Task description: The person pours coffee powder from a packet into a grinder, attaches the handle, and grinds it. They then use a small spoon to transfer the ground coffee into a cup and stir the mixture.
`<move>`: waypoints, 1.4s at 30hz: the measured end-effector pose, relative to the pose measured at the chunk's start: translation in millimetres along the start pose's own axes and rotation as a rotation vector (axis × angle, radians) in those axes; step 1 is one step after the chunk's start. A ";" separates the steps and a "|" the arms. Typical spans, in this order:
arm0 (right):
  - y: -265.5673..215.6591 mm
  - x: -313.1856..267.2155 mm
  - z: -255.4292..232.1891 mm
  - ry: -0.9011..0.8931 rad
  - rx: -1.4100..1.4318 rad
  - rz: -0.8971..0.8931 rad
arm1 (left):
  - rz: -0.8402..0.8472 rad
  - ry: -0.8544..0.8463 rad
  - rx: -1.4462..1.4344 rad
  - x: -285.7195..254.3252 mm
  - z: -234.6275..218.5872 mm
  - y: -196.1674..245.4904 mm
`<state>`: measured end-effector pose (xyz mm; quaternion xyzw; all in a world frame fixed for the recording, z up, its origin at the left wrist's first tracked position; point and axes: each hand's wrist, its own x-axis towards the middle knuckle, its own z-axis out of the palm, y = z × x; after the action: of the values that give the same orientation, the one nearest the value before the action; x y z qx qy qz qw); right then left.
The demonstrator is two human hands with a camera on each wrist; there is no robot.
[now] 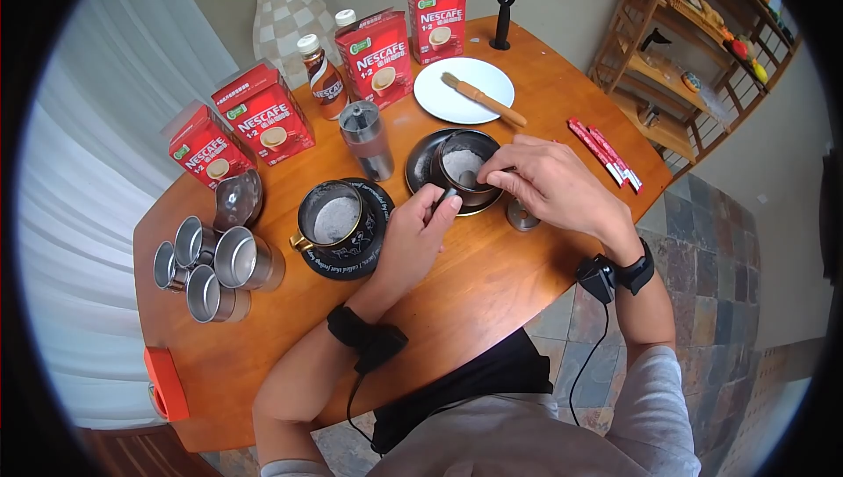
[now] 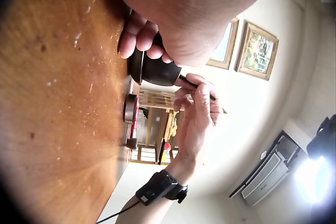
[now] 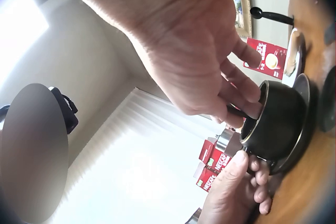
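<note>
A dark cup [image 1: 450,180] with pale powder inside stands on a black saucer [image 1: 418,166]. My left hand [image 1: 410,244] grips the cup's handle; in the right wrist view its thumb and fingers close round it at the cup's lower side. Over the rim, my right hand [image 1: 555,185] pinches a thin dark utensil [image 2: 187,81] whose end reaches into the cup. The right wrist view shows the right fingers close above the cup [image 3: 275,119]. To the left, a second cup [image 1: 304,216] with a gold handle and pale powder sits on a black printed saucer [image 1: 378,213].
Metal cups [image 1: 237,259] and a clear bowl [image 1: 239,199] stand at the left. Behind are a grinder [image 1: 367,139], bottles, red boxes [image 1: 274,121] and a white plate [image 1: 428,90] with a brush [image 1: 492,104]. Red sachets [image 1: 604,154] lie at the right, a metal disc [image 1: 522,215] nearer.
</note>
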<state>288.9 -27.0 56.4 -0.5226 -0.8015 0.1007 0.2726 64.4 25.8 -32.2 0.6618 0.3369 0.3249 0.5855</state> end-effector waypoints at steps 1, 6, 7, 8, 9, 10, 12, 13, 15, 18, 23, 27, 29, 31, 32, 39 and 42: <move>0.2 -0.1 0.6 0.005 0.006 0.006 | 0.015 0.011 0.000 0.3 1.0 -1.6; 0.5 -3.5 3.0 0.025 0.023 0.002 | 0.031 0.020 -0.002 0.8 1.6 -5.0; 0.4 -4.4 3.8 0.028 0.021 0.001 | 0.029 0.022 -0.004 0.5 2.0 -4.3; 1.8 -5.4 6.1 0.042 0.026 0.006 | 0.028 0.023 -0.007 0.5 2.2 -3.8; 4.4 -6.1 9.3 0.057 0.030 0.010 | 0.027 0.023 -0.006 0.5 2.3 -3.9; 5.5 -6.7 11.2 0.072 0.034 0.014 | 0.026 0.024 -0.005 0.6 2.2 -4.4; 2.1 -9.4 14.4 0.098 0.051 0.036 | 0.007 0.014 0.001 0.6 1.1 -2.9; 1.1 -10.2 15.6 0.110 0.059 0.047 | -0.011 0.003 0.006 0.2 0.1 -0.6; 1.5 -11.2 16.8 0.116 0.077 0.040 | -0.027 -0.005 0.009 0.1 -1.1 0.1; 3.3 -12.3 17.4 0.114 0.074 0.027 | -0.016 0.007 0.005 0.3 0.0 -1.6; 5.3 -9.9 16.2 0.110 0.047 0.011 | -0.031 -0.005 -0.027 1.4 -1.1 1.5; 7.4 -10.3 16.5 0.110 0.050 0.009 | -0.032 -0.020 -0.034 1.4 -2.4 -0.2; 8.9 -11.1 17.4 0.102 0.049 0.017 | -0.027 -0.024 -0.030 2.1 -3.2 -0.2; 7.9 -11.2 17.5 0.100 0.054 0.029 | -0.019 -0.017 -0.040 2.3 -2.7 -0.8; 8.1 -11.1 17.8 0.103 0.053 0.021 | -0.026 -0.021 -0.041 2.1 -2.6 -0.7; 0.9 -7.0 14.1 0.106 0.058 0.022 | -0.016 -0.024 -0.028 1.9 -3.3 -0.6; -0.9 -5.4 13.6 0.103 0.042 0.011 | -0.014 -0.026 -0.017 2.0 -3.4 -0.5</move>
<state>282.5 -30.5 43.7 -0.5258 -0.7811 0.0921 0.3239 62.7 29.4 -32.3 0.6586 0.3310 0.3153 0.5977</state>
